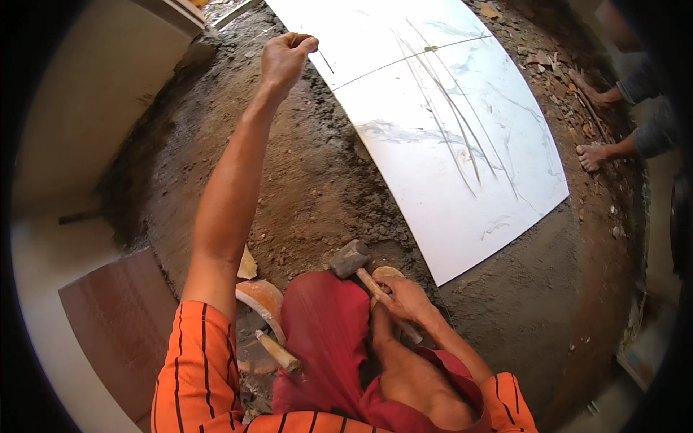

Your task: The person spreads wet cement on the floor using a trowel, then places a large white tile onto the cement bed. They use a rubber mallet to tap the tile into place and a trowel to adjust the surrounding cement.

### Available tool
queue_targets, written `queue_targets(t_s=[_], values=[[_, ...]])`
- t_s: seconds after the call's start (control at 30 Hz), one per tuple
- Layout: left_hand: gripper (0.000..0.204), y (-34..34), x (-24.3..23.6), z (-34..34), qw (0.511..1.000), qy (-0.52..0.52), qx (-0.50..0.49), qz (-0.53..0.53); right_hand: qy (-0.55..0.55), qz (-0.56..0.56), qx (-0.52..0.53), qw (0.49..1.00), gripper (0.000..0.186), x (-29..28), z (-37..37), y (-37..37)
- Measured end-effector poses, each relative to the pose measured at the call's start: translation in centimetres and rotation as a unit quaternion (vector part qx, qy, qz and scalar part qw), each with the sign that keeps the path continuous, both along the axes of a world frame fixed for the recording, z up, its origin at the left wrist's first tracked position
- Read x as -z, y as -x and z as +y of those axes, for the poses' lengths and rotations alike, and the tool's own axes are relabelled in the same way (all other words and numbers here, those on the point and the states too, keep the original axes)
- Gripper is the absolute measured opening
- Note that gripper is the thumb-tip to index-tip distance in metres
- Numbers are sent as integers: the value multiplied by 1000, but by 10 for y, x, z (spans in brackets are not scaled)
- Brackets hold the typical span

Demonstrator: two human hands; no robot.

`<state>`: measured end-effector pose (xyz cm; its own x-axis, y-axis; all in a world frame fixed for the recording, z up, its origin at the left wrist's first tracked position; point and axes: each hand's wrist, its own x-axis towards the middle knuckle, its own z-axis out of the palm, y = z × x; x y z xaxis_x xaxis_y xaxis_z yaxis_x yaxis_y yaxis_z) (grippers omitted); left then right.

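Note:
My left hand (289, 56) is raised beside the upper left edge of two white marble-veined tiles (404, 166), pinching a thin dark stick (326, 60). Several long, thin strips (469, 144) lie across the tiles. Down near my knee, my right hand (403, 299) is wrapped round the wooden handle of a rubber mallet (349, 258). A second wooden handle (278, 350) lies by my left leg, beside an orange and grey curved object (256, 294) that I cannot make out.
Another person's bare feet (592, 157) rest on rubble-strewn ground at the right. Rough mortar (166, 195) surrounds the tiles. A wall (65, 137) stands at the left, with a reddish-brown slab (108, 325) below it. A small yellowish piece (246, 263) lies near me.

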<state>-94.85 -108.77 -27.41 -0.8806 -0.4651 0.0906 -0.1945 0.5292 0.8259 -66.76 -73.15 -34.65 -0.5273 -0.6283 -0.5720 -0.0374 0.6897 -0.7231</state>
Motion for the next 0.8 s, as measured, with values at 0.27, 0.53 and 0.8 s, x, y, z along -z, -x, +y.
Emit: queue_targets(t_s=[0.27, 0.53, 0.8], values=[[36, -72, 20, -56, 977, -133, -6, -166, -21, -38, -14, 999, 35, -11, -15, 11], [43, -118, 31, 13, 927, -87, 188, -312, 90, 179, 184, 962, 23, -24, -21, 69], [40, -151, 19, 126, 738, 98, 523, -414, 114, 479, 73, 867, 12, -55, -54, 130]])
